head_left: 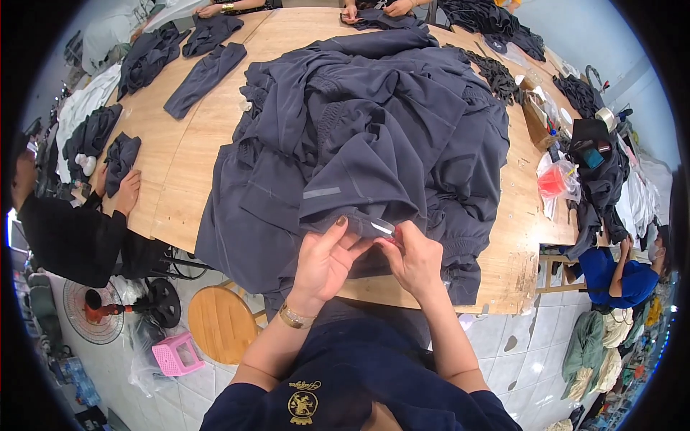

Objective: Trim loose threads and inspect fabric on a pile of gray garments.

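Two bare hands work just above the near edge of a wooden table, at a dark grey garment lying atop a large heap of garments. The garment's lower opening faces the person, a pale strip just above its hem. The right hand is closed, thumb and fingers pinching the hem; a small bright sliver shows at its fingertips, too small to identify. The left hand is half curled, thumb against the hem and fingers bent beneath; whether it grips firmly I cannot tell. A gold-toned bracelet circles the left wrist.

The heap fills the middle of the table and overhangs the near edge. Toward the far left corner lies a separate dark piece. At the left edge, a co-worker in black handles a small dark piece; other hands handle dark cloth at the far edge. Near the right edge sits a red item in clear plastic. Below the left part of the near edge stands a round wooden stool.
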Available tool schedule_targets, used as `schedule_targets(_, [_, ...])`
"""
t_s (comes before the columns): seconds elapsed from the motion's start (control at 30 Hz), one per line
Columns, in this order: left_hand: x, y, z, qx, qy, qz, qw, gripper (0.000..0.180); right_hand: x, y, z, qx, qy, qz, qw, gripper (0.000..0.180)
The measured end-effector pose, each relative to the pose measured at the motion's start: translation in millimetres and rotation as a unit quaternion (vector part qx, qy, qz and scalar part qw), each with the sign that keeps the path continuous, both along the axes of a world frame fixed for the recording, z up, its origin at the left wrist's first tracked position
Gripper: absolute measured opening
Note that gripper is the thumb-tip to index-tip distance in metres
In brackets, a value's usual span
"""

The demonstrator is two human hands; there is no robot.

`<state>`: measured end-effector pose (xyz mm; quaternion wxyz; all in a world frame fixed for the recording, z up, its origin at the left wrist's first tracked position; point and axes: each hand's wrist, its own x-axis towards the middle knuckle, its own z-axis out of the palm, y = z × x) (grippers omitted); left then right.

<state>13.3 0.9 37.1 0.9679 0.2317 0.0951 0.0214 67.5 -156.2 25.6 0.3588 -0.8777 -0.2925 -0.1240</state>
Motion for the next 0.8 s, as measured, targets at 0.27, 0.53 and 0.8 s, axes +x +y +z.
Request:
schedule_targets(0.27, [-0.1,-4.2,0.6,0.053,-0.006,0.027,0.998,0.017,-1.9,2.0,1.2,-0.05,-0.005,0.009,0.999,0.034])
schedule_targets(0.53, [-0.6,-10.3,-1.3,0.094,-0.016,0.036,0.995,0.021,0.7,2.4,6.6,-0.042,-0.01,0.016,0.999,0.035])
schedule_targets(0.8, [-0.2,-12.5,-2.5,0.123,-0.026,0.052,0.991,0.02,3.8,1.5,2.1,-0.058,-0.064,0.022,0.996,0.036])
